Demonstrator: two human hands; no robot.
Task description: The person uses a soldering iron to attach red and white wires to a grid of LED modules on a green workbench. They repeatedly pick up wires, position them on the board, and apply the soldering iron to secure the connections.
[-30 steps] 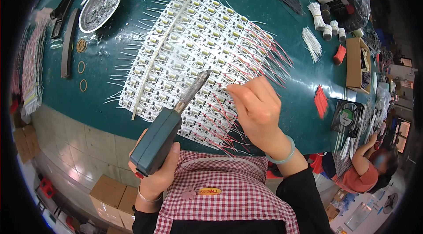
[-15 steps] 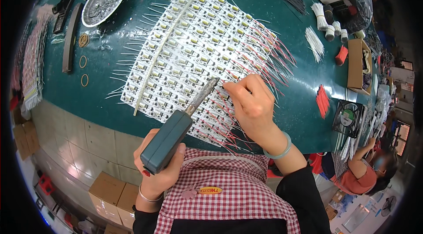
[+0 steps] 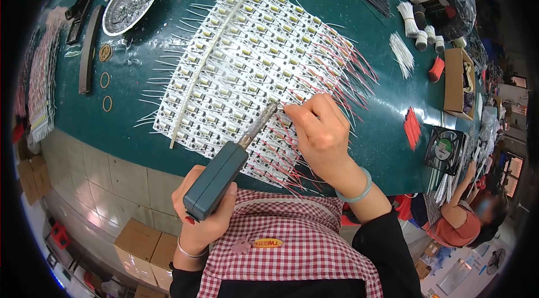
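My left hand [image 3: 205, 208] is wrapped around the dark green body of a soldering iron [image 3: 217, 177]. Its thick, crusted metal tip [image 3: 259, 125] points away and to the right, over a white sheet of small circuit boards [image 3: 241, 82]. Rows of yellowish parts cover the sheet, and white wires stick out along its left side. Red and dark wires [image 3: 351, 65] fan out on the right. Close to the iron's tip, my right hand [image 3: 323, 132] pinches a thin wire against the boards; its fingers hide most of that wire. A pale strip [image 3: 210, 68] lies across the sheet.
On the green table [image 3: 151, 115] are a foil dish of metal scraps [image 3: 130, 5], rubber bands [image 3: 105, 79], white wire bundles [image 3: 401, 55], red wires [image 3: 412, 128], a small fan [image 3: 445, 150] and a cardboard box [image 3: 459, 82]. Another person [image 3: 457, 219] sits at the right.
The iron's tip has shifted slightly nearer and to the left, while its body moved a little right with my left hand. My right hand stays almost in place.
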